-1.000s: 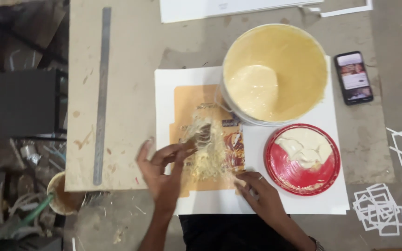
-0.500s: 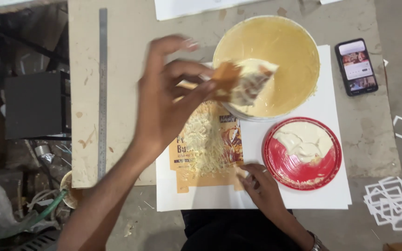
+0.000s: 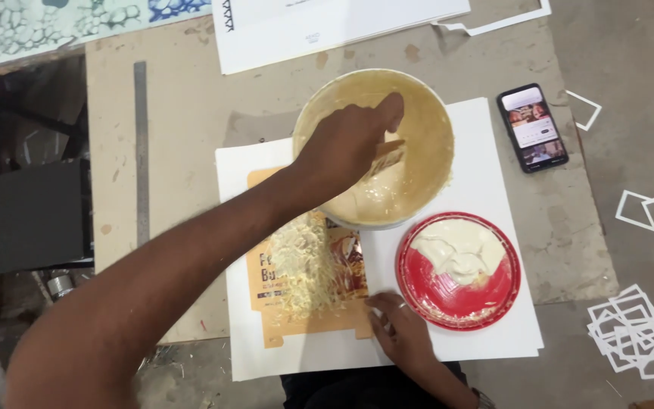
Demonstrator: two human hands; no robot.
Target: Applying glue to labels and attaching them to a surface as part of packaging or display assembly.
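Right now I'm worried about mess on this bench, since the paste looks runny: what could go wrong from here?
The left hand dips a scraper into the paste tub; carrying it back could drip onto the white sheet. The phone lies close beside the tub, so splashes might reach it. The right hand presses the printed card next to the red lid holding paste, and could brush into it.

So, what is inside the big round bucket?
The bucket holds pale creamy paste, and the left hand dips a flat spreader into it. The hand covers part of the paste and most of the spreader.
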